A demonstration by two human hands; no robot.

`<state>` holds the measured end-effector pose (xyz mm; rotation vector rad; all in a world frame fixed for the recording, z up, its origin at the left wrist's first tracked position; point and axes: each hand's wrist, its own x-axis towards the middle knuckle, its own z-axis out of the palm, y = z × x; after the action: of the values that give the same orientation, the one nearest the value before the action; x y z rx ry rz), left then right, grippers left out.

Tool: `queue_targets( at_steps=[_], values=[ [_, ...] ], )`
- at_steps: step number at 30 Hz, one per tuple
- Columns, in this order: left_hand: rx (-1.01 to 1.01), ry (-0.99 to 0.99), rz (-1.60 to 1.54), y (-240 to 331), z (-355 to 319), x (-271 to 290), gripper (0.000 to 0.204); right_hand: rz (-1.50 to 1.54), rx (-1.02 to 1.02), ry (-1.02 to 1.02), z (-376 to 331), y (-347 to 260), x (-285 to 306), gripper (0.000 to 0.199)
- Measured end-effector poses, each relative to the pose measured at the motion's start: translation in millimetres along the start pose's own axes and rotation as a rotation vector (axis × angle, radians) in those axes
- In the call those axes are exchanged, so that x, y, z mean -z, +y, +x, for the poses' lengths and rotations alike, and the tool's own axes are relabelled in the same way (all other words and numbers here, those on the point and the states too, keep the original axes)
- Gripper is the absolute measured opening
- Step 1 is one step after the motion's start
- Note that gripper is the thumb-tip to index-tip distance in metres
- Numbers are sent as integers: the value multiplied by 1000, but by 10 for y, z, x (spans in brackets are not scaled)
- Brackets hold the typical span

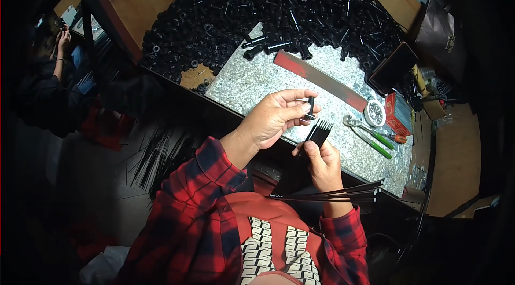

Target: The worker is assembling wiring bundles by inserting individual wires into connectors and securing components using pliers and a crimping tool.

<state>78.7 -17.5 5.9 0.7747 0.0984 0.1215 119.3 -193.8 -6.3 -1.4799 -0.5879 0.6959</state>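
Observation:
My left hand [272, 117] pinches a short black cylindrical part [311, 104] upright between thumb and fingers, above the near edge of the speckled board. Just below and to the right, my right hand [325, 165] grips a fanned bundle of thin black rods [320, 131], its thumb lying across them. The rod tips point up toward the left fingers. A thin, light sliver shows under the black part; whether it is a rod tip I cannot tell. More black rods [343, 195] with pale ends lie across my right wrist; their link to the bundle is hidden.
A large heap of black plastic parts [241, 11] covers the far side of the speckled board [236, 83]. On it lie a red-and-dark flat bar [322, 81], a white cup of small bits [375, 113], green-handled pliers [370, 137] and a red box [397, 115]. Another person's hand [63, 41] shows far left.

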Motion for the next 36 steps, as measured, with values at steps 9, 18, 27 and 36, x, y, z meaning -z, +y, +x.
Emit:
queue_targets(
  at_steps=[9,18,27,36],
  values=[
    [12,3,24,-21,13,34,32,13,-3,-17,6,26,-7,21],
    [21,-32,-2,-1,10,24,30,-11,-9,-23,4,7,-1,21],
    [63,-62,41,-9,5,89,30,-19,-20,-18,14,0,-20,22],
    [70,-149,15,2,8,112,30,-109,-21,-43,31,-9,-15,23]
  ],
)
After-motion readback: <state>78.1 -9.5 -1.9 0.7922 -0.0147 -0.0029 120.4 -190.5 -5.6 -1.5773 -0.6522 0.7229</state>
